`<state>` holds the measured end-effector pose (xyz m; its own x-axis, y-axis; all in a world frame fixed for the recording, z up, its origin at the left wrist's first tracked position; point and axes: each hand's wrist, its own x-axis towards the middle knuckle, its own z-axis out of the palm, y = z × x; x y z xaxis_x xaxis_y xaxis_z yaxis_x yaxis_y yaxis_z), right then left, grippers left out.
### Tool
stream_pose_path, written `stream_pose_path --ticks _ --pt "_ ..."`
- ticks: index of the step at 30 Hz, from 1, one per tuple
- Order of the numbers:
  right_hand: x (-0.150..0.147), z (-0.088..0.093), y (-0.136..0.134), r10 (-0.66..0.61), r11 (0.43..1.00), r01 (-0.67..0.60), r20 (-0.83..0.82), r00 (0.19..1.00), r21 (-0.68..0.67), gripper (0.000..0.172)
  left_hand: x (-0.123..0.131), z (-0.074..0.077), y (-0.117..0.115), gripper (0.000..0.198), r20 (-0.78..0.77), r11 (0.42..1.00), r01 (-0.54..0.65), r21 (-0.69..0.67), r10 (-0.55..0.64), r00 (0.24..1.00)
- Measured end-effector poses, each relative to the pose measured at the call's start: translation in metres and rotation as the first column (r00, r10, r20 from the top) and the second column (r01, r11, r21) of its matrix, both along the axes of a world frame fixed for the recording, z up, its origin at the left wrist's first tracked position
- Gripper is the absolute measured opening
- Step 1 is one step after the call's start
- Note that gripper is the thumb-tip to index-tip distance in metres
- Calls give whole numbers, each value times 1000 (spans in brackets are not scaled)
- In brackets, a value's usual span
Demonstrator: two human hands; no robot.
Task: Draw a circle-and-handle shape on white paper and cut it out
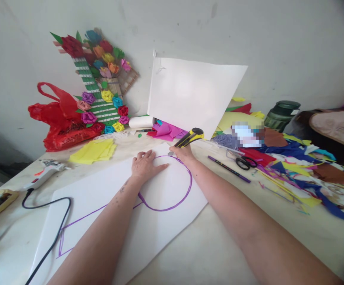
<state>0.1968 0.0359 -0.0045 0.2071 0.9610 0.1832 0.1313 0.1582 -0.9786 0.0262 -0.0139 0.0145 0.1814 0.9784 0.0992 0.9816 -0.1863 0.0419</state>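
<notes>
A large white sheet (162,233) lies on the table, marked in purple with a circle and a long narrow shape running from it. My left hand (144,166) rests flat on the sheet over the circle's left side, fingers spread. My right hand (182,152) grips a yellow and black box cutter (192,135) at the circle's far edge. The cutter tilts, its handle end up to the right and its blade end low by the purple line. Whether the blade touches the sheet is hard to see.
To the right lie a purple pen (229,169), black-handled scissors (246,162) and coloured scraps (314,174). A hot glue gun (45,174) sits left, its black cord crossing the sheet. Behind stand a red bag (61,122), paper flowers (106,95) and a white panel (194,93).
</notes>
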Motion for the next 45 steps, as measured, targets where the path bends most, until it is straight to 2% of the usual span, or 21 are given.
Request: stream_pose_path --ticks 5,13,45 --pt "0 0 0 -35 999 34 14 999 26 20 0 0 0 82 -2 1000 -3 2 3 1000" --pt "0 1 -1 -15 999 16 -37 999 38 17 -1 -2 0 85 7 1000 1 10 -1 1000" --pt "0 2 -2 -43 998 45 -31 999 51 15 0 -2 -1 84 16 1000 -6 -13 6 1000"
